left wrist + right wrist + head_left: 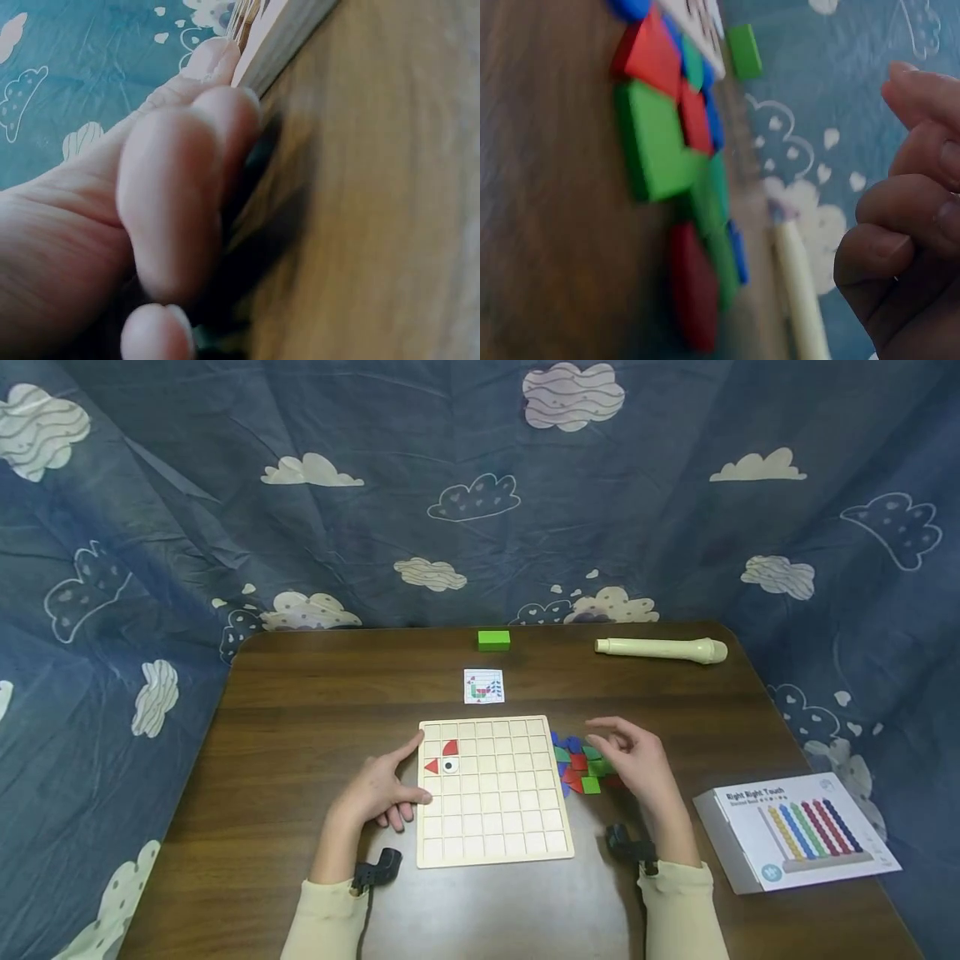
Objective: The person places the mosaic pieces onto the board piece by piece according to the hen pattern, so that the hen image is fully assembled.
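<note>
A cream grid board (pixel 495 818) lies on the table, bearing a red quarter-round piece (pixel 451 747), a red triangle (pixel 432 766) and a white tile with a black dot (pixel 450 766) near its upper left. My left hand (pixel 378 789) is at the board's left edge; its thumb lies over the rim and its index finger reaches the upper corner. In the left wrist view the board's side (pixel 281 45) shows beyond the fingers. My right hand (pixel 637 760) hovers beside loose red, green and blue pieces (pixel 591 785), thumb and index finger apart with nothing visible between them.
Behind the board lies a small picture card (pixel 483 686), with a green block (pixel 494 641) farther back. A cream microphone-shaped stick (pixel 660 649) is at the back right. A white toy box (pixel 798 831) stands on the right.
</note>
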Tool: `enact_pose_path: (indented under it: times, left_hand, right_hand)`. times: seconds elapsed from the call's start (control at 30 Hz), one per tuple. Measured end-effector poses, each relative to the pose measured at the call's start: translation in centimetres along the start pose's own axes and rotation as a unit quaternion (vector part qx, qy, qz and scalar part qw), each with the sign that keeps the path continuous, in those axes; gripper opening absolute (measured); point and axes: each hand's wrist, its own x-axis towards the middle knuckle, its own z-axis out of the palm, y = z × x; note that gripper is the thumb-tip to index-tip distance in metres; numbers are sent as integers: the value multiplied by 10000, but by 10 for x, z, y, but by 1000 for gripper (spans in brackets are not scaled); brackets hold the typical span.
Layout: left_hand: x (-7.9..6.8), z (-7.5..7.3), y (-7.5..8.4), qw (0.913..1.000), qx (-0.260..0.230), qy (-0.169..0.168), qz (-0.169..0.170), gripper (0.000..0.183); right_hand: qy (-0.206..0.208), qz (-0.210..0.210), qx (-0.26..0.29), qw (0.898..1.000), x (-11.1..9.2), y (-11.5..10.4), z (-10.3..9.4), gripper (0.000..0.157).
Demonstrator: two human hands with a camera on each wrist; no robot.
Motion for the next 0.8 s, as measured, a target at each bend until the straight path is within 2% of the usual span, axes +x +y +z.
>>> enact_pose_path:
  times: [0.23, 0.47, 0.8]
  left_hand:
    - [0, -3, -2, 9998, -13, -195, 69, 108]
    - [0, 0, 1, 9998, 63, -154, -143, 108]
    - [1, 1, 1, 9999, -53, -31, -153, 104]
  right_hand:
    - [20, 231, 149, 9996, 1, 17, -5, 40]
    - [130, 435, 138, 9989, -4, 24, -14, 40]
    - [-326, 341, -150, 9988, 0, 28, -13, 36]
